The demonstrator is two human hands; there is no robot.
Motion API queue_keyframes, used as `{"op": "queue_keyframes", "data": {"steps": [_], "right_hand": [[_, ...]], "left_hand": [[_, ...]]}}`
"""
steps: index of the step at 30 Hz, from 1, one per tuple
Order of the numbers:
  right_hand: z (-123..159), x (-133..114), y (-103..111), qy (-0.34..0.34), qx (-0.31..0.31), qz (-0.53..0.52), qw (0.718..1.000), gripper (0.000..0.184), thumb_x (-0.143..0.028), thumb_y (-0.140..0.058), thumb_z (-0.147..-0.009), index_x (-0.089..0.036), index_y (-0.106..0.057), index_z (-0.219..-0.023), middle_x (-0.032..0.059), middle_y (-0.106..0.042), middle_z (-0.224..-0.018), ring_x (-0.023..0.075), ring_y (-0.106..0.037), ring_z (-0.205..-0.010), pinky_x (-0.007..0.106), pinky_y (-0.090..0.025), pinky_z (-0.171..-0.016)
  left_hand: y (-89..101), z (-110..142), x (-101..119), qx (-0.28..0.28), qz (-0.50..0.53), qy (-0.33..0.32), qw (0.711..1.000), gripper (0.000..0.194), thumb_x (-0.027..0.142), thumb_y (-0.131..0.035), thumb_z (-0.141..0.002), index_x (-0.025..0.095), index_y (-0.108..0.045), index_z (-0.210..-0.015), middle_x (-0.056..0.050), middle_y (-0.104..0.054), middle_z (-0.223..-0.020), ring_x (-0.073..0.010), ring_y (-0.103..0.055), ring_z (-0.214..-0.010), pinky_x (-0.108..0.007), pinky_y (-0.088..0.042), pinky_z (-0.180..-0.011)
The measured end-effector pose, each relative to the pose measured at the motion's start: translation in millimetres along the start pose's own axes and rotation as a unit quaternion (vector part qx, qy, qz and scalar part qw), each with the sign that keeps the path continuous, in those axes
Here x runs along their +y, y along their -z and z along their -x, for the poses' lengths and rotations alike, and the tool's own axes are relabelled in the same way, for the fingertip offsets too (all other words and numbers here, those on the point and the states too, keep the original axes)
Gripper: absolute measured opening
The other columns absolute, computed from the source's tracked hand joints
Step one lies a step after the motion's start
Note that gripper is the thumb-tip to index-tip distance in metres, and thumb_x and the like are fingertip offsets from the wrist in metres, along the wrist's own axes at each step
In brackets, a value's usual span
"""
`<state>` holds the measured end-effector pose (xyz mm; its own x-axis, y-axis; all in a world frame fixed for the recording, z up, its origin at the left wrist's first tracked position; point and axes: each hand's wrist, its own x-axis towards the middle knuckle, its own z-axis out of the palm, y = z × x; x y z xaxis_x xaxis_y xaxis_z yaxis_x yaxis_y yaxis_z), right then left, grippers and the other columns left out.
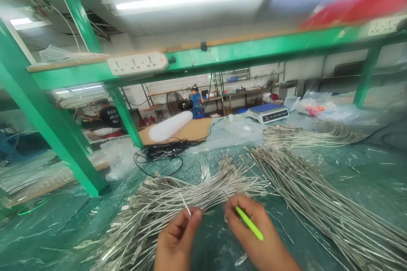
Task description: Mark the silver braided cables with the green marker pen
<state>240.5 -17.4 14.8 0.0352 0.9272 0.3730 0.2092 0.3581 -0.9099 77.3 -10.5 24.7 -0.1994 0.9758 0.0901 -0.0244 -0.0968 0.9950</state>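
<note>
The red thing at top right is blurred beyond telling — both wrists cut off by the bottom edge

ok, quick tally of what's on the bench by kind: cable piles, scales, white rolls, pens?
Cable piles: 3, left, right, far
Scales: 1
White rolls: 1
Green pens: 1, in the right hand
Total: 6

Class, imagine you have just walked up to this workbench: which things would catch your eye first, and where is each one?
Most striking are the heaps of silvery cables spread across the plastic-covered bench, with a second long bundle on the right. At the bottom centre, the left hand pinches one thin cable end, while the right hand holds a bright green stick. Overhead runs a green frame with a white power strip.
</note>
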Motion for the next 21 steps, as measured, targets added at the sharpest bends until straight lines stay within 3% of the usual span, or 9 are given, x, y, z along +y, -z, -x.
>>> {"op": "queue_keyframes", "data": {"steps": [3,7,11,15,19,21], "right_hand": [[-1,2,5,-0.016,0.034,-0.009,0.999,0.023,-0.034,-0.051,-0.088,-0.019,-0.051,-0.070,-0.0048,-0.041,-0.063,0.0121,-0.038,-0.057,0.022,-0.034,-0.053],[0,1,2,0.031,0.050,-0.016,0.998,0.021,-0.031,-0.054,-0.088,-0.019,-0.053,-0.070,-0.0040,-0.045,-0.064,0.0126,-0.043,-0.059,0.022,-0.037,-0.055],[3,-3,-3,0.080,0.035,-0.025,0.996,0.002,-0.020,-0.062,-0.079,-0.019,-0.061,-0.078,-0.0016,-0.056,-0.071,0.0138,-0.054,-0.064,0.023,-0.043,-0.060],[5,-2,-5,0.122,-0.012,0.032,0.992,0.028,-0.012,-0.069,-0.071,-0.020,-0.063,-0.098,0.0020,-0.063,-0.086,0.0167,-0.060,-0.077,0.025,-0.047,-0.069],[7,-1,-6,0.146,-0.028,0.078,0.986,0.004,-0.016,-0.059,-0.084,-0.019,-0.062,-0.084,0.0021,-0.060,-0.077,0.0160,-0.059,-0.073,0.025,-0.044,-0.065],[6,-1,-5,0.143,-0.028,0.073,0.987,0.012,-0.018,-0.054,-0.088,-0.019,-0.059,-0.077,0.0011,-0.057,-0.071,0.0153,-0.056,-0.068,0.024,-0.042,-0.062]], "left_hand": [[4.5,-2,4,0.001,0.018,0.016,1.000,0.031,0.045,-0.081,-0.059,0.017,-0.073,-0.071,0.007,-0.041,-0.050,-0.0059,-0.020,-0.043,-0.014,-0.022,-0.035],[4.8,-1,5,-0.023,0.006,0.022,0.999,0.031,0.045,-0.080,-0.061,0.017,-0.071,-0.070,0.008,-0.040,-0.047,-0.0059,-0.019,-0.041,-0.016,-0.017,-0.034],[0.7,3,3,-0.039,-0.008,0.013,0.999,0.030,0.045,-0.079,-0.062,0.017,-0.072,-0.069,0.006,-0.047,-0.049,-0.0069,-0.024,-0.040,-0.018,-0.018,-0.034],[-3.9,5,0,-0.050,0.010,-0.004,0.999,0.030,0.045,-0.081,-0.060,0.017,-0.071,-0.064,0.002,-0.057,-0.059,-0.0113,-0.042,-0.053,-0.018,-0.032,-0.044],[-6.4,6,-2,-0.069,0.011,-0.019,0.997,0.029,0.045,-0.080,-0.062,0.018,-0.070,-0.063,0.002,-0.054,-0.057,-0.0133,-0.044,-0.059,-0.020,-0.039,-0.056],[-6.3,7,-1,-0.075,0.005,-0.021,0.997,0.029,0.046,-0.079,-0.063,0.018,-0.069,-0.063,0.002,-0.054,-0.058,-0.0132,-0.043,-0.059,-0.020,-0.038,-0.056]]}}
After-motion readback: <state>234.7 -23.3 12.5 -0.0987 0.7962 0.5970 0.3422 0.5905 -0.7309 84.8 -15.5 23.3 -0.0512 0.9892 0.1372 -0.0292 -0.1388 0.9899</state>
